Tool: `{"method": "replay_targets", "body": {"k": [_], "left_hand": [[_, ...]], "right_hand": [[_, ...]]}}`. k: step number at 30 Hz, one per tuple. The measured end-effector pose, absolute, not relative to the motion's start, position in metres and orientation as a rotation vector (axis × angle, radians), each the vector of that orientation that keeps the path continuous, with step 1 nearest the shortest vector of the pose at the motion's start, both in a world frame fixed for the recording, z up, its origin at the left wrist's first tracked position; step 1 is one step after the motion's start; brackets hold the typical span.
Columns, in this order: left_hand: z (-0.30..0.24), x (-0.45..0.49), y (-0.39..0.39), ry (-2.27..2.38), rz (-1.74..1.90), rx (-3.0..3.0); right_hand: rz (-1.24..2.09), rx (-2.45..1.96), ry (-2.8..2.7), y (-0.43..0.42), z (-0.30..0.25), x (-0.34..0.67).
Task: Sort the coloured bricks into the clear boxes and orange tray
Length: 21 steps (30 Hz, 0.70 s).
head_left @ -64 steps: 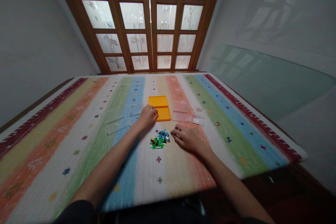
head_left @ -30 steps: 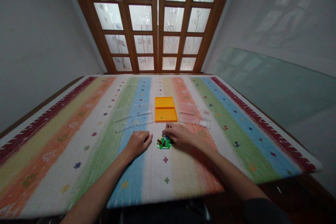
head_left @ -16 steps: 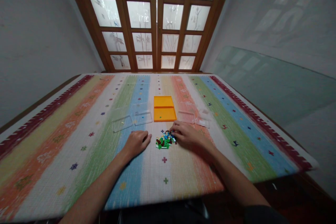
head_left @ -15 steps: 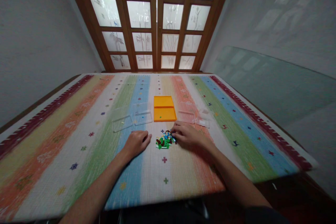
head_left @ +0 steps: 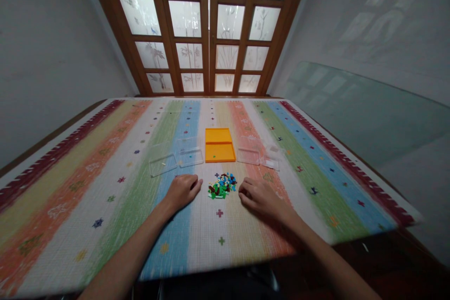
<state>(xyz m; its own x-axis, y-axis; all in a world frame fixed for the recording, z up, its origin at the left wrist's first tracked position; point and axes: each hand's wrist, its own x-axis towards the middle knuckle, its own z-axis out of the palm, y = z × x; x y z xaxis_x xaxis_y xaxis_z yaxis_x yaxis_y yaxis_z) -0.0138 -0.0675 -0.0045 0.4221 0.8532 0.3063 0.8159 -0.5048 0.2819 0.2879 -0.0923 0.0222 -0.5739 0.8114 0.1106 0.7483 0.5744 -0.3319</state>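
Observation:
A small pile of tiny building bricks (head_left: pixel 222 185), in green, blue, brown, white and pale yellow, lies on the striped tablecloth between my hands. My left hand (head_left: pixel 183 191) rests on the cloth left of the pile, its fingers loosely curled, with nothing seen in them. To the right, just apart from the bricks, my right hand (head_left: pixel 258 194) is closed with bent fingers and the thumb tucked in. Whether a small piece is inside its fingertips is hidden. Behind the pile lies an open orange case (head_left: pixel 220 152), with one small green piece in its nearer half.
Two clear plastic boxes with raised lids, an outer left one (head_left: pixel 163 166) and an inner left one (head_left: pixel 191 158), lie left of the case; small pieces show inside. Right of it are another clear box (head_left: pixel 248 155) and a further one (head_left: pixel 270 163) holding something whitish.
My right hand has drawn back from the pile toward the right and slightly nearer to me, uncovering the blue bricks. The left hand stays in place.

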Motion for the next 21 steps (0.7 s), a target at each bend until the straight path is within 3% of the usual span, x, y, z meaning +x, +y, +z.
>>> {"method": "replay_targets", "body": {"k": [11, 21], "left_hand": [[-0.005, -0.015, -0.067, 1.502, 0.628, 2.576], [-0.007, -0.014, -0.067, 1.479, 0.650, 2.600]], "right_hand": [[0.124, -1.482, -2.404, 0.001, 0.046, 0.323], [0.227, -1.827, -2.597, 0.029, 0.057, 0.314]]}}
